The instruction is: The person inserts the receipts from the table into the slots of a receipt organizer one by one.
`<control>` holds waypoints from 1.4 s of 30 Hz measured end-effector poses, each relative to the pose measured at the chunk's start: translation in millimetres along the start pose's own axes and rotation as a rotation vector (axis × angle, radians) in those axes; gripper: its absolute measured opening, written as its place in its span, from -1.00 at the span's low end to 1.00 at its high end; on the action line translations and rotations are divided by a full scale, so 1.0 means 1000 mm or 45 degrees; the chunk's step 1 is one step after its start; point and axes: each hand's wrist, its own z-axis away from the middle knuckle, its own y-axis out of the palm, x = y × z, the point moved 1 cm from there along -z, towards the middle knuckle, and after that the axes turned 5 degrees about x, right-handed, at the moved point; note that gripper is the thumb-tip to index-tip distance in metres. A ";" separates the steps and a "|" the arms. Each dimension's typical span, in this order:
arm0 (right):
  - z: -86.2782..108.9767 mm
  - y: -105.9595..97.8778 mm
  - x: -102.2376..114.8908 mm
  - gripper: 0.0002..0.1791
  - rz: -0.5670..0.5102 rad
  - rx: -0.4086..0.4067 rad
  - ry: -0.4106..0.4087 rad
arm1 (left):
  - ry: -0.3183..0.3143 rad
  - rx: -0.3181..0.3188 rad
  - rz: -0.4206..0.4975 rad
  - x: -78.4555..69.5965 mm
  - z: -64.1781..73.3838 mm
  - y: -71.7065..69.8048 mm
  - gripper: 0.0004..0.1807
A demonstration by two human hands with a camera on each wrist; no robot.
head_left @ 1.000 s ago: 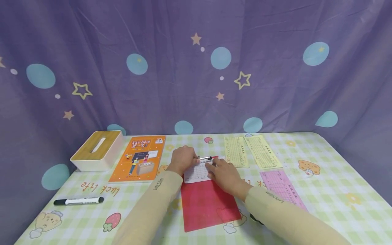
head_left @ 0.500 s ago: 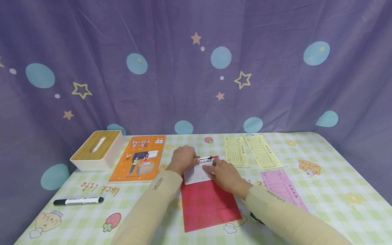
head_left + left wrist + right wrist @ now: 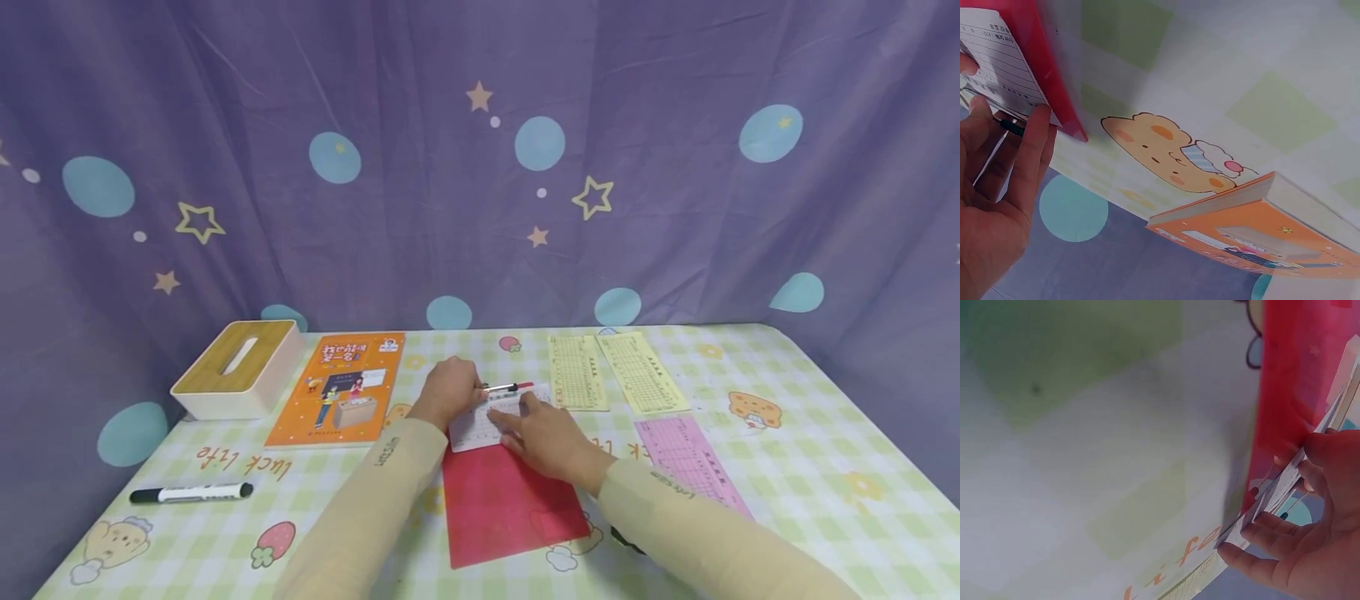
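A red clipboard lies mid-table, with a metal clip with dark tips at its far end. A white printed slip lies on its upper part, below the clip. My left hand grips the clip at its left end; in the left wrist view, thumb and fingers bend around its wire and dark tip. My right hand rests its fingertips on the slip's right part, spread and slightly bent. Seen from the right wrist, the slip is nearly edge-on under the fingers. Whether its edge sits beneath the clip cannot be told.
An orange book and a wood-topped tissue box stand at the left, with a marker nearer. Two yellow slips and a pink slip lie right. A dark object is partly hidden by the right sleeve.
The right hand's fingers have shifted slightly leftward over the slip and spread apart. The left hand stays on the clip.
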 end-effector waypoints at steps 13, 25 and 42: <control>0.008 0.005 0.004 -0.53 -0.009 -0.050 -0.034 | 0.011 -0.029 -0.030 0.000 0.000 0.003 -0.76; 0.008 0.000 0.008 -0.51 0.031 0.010 -0.001 | 0.103 -0.060 -0.165 0.000 0.000 0.006 -0.81; 0.005 -0.003 0.002 -0.43 0.022 0.111 0.025 | 0.084 -0.043 -0.125 0.001 -0.003 0.007 -0.81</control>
